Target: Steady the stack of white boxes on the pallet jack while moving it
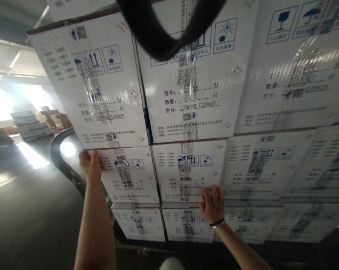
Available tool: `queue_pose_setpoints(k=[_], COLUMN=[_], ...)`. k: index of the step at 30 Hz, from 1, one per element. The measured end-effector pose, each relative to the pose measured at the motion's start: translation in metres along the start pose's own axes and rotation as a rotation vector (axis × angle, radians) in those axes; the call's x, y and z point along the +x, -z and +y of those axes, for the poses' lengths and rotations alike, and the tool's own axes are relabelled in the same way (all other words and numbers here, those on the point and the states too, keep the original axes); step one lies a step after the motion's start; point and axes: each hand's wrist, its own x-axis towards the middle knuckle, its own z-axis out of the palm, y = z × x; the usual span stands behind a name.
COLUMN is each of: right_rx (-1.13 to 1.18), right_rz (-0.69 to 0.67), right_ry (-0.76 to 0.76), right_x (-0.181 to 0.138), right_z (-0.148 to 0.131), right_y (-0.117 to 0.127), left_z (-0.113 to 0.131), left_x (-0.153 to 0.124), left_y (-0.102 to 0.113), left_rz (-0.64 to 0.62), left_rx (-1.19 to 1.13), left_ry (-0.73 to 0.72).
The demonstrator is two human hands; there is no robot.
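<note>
A tall stack of white cartons with blue print fills the view. My left hand (89,164) grips the left edge of a middle-row carton (128,174), just under the top-left carton (92,80). My right hand (213,204), a dark band on its wrist, lies flat with fingers spread on the lower face of the neighbouring middle-row carton (189,168). Below them sit bottom-row cartons (140,221). Neither hand holds anything loose.
A dark curved bar (61,159) runs beside the stack's left side. A black strap (155,33) hangs across the top of the view. More boxes (31,123) stand on the floor far left, near bright light. Dark floor (31,217) lies at lower left.
</note>
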Motion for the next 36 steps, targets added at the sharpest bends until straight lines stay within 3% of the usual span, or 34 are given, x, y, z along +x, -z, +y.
queue_pose_setpoints(k=[6, 15, 22, 28, 36], right_rx=[-0.017, -0.019, -0.011, -0.013, -0.002], right_rz=[0.003, 0.006, 0.008, 0.007, -0.002], right_ry=[0.027, 0.018, 0.002, 0.023, 0.014], right_x=[0.0, -0.001, -0.002, 0.0, -0.002], right_z=[0.001, 0.001, 0.001, 0.001, 0.001], right_y=[0.0, 0.0, -0.001, 0.0, -0.001], left_z=[0.001, -0.008, -0.012, -0.019, -0.003], left_x=[-0.002, -0.002, 0.002, 0.003, -0.002], left_y=[-0.002, 0.002, -0.004, 0.0, -0.003], left_rz=[-0.022, 0.004, 0.016, 0.035, 0.029], left_rx=[-0.048, -0.007, -0.097, -0.014, -0.027], left_ry=[0.008, -0.102, -0.047, -0.145, -0.037])
